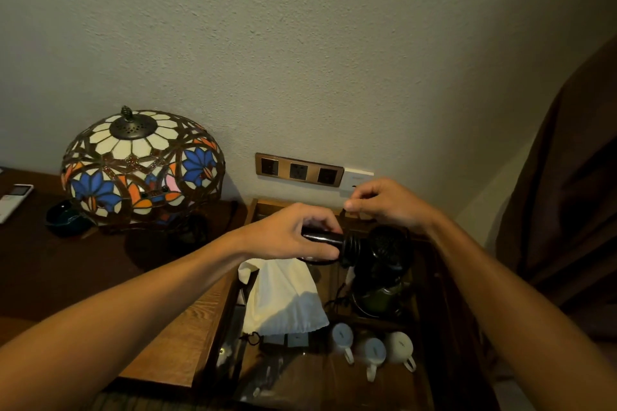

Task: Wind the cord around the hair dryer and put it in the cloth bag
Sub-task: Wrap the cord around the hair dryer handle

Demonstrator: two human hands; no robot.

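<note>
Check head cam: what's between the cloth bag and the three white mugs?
Head view: little. The cloth bag's drawstring hem ends just short of the nearest of the white mugs; only small pale packets on the tray sit nearby.

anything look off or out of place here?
Nothing damaged or spilled. The cloth bag lies crumpled in the tray; left hand holds the hair dryer, right hand pinches the cord.
</note>
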